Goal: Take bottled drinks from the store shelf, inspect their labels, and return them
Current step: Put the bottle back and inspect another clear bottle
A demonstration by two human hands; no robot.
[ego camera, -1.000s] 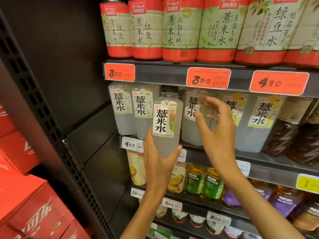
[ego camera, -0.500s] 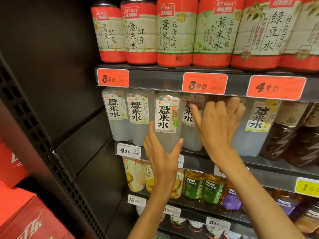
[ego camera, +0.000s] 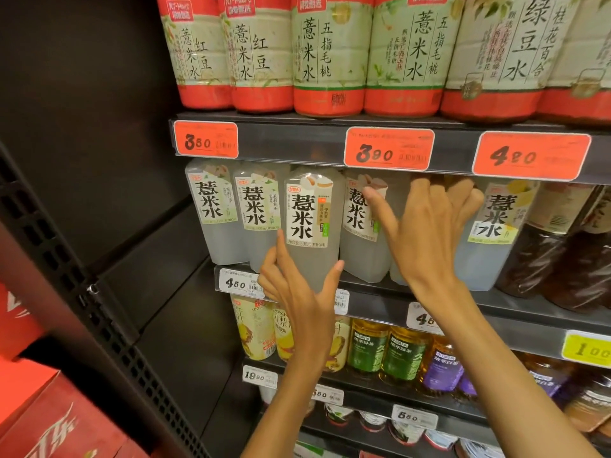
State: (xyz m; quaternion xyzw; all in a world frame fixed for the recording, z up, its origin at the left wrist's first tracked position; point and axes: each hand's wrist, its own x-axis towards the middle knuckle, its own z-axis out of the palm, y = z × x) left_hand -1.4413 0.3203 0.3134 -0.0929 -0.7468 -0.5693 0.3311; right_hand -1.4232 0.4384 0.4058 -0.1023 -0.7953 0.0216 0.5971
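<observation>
1. We see the clear bottle (ego camera: 310,226) upright at the front edge of the middle shelf (ego camera: 373,302), its white label facing us.
2. Our left hand (ego camera: 299,302) cradles its base, thumb and fingers spread wide around it.
3. Our right hand (ego camera: 426,233) reaches between neighbouring bottles (ego camera: 358,226), fingers curled behind one; whether they grip it, we cannot tell.
4. Orange price tags (ego camera: 388,149) hang above.

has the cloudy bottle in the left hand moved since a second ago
Yes. The cloudy bottle has gone back into its row, its top now tucked under the 3.90 price tag. The left hand holds its base.
</observation>
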